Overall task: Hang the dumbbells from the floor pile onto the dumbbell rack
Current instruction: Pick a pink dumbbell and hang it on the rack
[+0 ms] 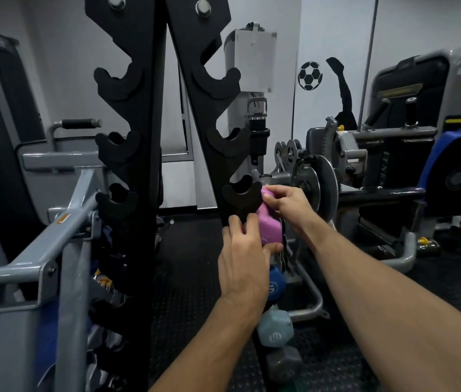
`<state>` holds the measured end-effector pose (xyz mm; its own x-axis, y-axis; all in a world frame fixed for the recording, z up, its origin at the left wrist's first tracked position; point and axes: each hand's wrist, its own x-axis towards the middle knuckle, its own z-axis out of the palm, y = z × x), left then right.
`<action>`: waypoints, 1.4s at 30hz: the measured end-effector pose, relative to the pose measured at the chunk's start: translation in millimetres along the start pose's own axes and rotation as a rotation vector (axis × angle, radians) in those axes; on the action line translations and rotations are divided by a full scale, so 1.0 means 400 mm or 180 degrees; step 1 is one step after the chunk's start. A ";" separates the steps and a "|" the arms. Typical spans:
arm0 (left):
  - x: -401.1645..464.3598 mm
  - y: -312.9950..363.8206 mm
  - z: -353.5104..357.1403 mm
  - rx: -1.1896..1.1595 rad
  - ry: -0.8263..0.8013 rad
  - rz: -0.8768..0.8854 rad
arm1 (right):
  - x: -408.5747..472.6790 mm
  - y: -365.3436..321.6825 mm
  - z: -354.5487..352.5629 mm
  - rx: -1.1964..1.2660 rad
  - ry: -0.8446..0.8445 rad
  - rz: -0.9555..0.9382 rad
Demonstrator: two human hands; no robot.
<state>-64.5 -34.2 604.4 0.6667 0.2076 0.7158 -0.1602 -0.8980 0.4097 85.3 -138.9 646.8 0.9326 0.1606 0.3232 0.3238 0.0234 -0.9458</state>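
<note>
- Dumbbell rack (pixel 150 154): tall black A-frame w/ hooked cradles down both uprights, seen close up at centre; upper cradles are seen bare.
- Grey gym machine (pixel 54 222) is set at left, more machines at right; dark rubber floor (pixel 189 278) lies beneath.
- Lower right side of rack: a dark blue dumbbell (pixel 275 287), a light blue dumbbell (pixel 275 329) and a grey dumbbell (pixel 284 363) are stacked downward; whether hung on cradles or not can't be told.
- Left hand (pixel 243 264): fingers are curled round the lower end of a pink dumbbell (pixel 268 224), fingertips touching the rack edge.
- Right hand (pixel 285 202): fingers are curled over the pink dumbbell's top end, just beside a bare cradle (pixel 240 193).
- Pink dumbbell is held tilted, nearly upright, against right upright's outer edge, not yet seated in a cradle.
- Risks, as judged: handle may miss the cradle notch if kept tilted, so weight could slip and fall onto dumbbells below; left fingertips could be pinched btwn weight and rack edge; bar may sit on the cradle lip only and roll off when released.
</note>
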 end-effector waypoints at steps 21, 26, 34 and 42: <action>0.027 0.004 0.020 0.1018 0.0082 0.0715 | 0.053 0.024 0.013 -0.0769 -0.0378 0.0169; 0.009 -0.036 0.019 0.1257 0.0057 0.1279 | 0.059 0.012 0.013 -0.0925 -0.0453 0.0107; 0.007 -0.012 0.042 0.1241 0.0292 0.0836 | 0.041 0.025 0.023 -0.0659 -0.0466 0.0139; 0.005 -0.016 0.047 0.1216 0.0323 0.0802 | 0.016 0.019 0.038 -0.0379 -0.0529 0.0351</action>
<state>-48.5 -35.5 592.4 0.5639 -0.0155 0.8257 -0.0159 -0.9998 -0.0080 91.5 -122.9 641.1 0.9275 0.3162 0.1993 0.2470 -0.1185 -0.9617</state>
